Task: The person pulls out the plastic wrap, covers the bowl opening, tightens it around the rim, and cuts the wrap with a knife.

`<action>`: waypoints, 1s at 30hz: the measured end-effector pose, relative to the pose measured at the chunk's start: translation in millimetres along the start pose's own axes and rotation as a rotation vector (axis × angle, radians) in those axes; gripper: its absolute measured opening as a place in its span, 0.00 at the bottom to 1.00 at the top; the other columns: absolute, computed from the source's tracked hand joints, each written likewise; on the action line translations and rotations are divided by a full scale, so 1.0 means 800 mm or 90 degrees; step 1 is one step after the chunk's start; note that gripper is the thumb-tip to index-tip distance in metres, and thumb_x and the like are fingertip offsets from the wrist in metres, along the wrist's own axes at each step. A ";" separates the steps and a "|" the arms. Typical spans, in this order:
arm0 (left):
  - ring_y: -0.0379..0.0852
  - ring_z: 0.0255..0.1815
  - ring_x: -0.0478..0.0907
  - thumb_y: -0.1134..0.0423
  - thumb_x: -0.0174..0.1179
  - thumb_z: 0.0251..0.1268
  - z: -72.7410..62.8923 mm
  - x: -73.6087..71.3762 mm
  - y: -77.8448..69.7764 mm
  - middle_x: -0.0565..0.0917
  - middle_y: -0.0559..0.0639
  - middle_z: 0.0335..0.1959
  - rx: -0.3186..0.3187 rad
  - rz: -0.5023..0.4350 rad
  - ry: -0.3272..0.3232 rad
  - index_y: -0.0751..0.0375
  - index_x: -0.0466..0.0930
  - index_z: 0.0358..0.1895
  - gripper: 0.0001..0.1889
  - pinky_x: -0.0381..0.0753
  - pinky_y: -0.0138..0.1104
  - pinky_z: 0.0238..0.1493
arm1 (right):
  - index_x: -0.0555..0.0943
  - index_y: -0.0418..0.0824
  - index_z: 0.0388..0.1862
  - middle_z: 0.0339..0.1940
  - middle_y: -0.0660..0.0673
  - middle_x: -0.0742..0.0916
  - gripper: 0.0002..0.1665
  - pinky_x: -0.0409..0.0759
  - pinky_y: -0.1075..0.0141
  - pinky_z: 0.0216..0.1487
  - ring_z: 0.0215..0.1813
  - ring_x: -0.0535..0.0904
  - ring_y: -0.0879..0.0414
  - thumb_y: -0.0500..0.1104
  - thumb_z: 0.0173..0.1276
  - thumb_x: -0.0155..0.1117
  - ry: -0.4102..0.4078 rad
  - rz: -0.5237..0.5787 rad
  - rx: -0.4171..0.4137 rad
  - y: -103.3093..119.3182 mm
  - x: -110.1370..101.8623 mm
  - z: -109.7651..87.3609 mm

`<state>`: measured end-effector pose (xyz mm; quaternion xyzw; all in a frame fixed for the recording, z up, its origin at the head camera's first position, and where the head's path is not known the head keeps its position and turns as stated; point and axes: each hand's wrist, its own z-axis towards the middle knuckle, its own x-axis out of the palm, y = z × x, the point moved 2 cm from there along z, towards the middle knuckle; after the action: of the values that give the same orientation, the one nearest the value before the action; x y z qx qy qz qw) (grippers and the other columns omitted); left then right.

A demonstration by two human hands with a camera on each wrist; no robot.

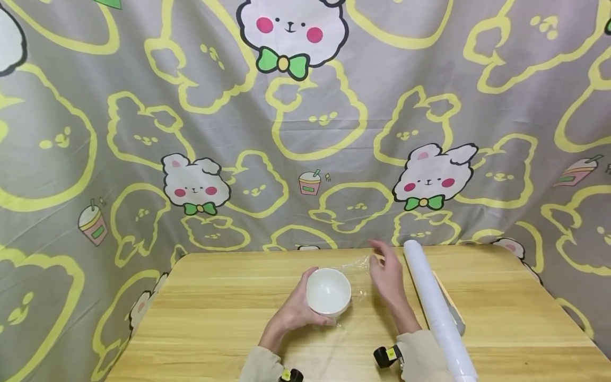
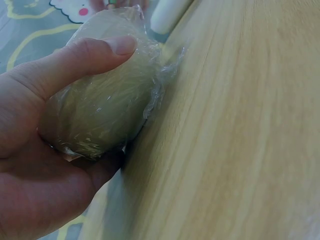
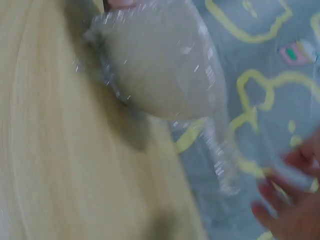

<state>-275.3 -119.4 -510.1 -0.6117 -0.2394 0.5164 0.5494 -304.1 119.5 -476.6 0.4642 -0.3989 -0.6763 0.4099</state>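
Observation:
A white bowl (image 1: 328, 292) is covered in clear plastic wrap (image 3: 220, 160), which clings to its outside and bunches along one side. My left hand (image 1: 298, 307) grips the bowl from the left. In the left wrist view the thumb (image 2: 95, 55) lies along the wrapped side, while the other fingers are partly hidden behind it. My right hand (image 1: 389, 273) hovers to the right of the bowl, its fingers loosely bent. A loose tail of wrap sticks out towards that hand, and the right wrist view shows a small gap between them. The fingers (image 3: 272, 197) there are blurred.
A long white roll (image 1: 436, 307) lies along the right side of the wooden table (image 1: 215, 297). Beside it, partly covered, is a flat piece with a grey end (image 1: 459, 322). A patterned grey curtain (image 1: 334, 127) hangs behind and around the table.

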 end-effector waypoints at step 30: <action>0.58 0.65 0.73 0.74 0.84 0.32 -0.002 0.003 0.003 0.71 0.64 0.68 0.020 -0.027 -0.005 0.68 0.47 0.80 0.67 0.70 0.48 0.69 | 0.85 0.36 0.55 0.45 0.46 0.89 0.14 0.82 0.52 0.53 0.48 0.82 0.52 0.35 0.79 0.54 0.251 -0.155 -0.084 -0.001 0.015 -0.046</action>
<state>-273.5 -118.7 -513.2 -0.5958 -0.2464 0.5108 0.5687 -272.3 102.7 -490.4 0.6044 -0.2071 -0.6416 0.4245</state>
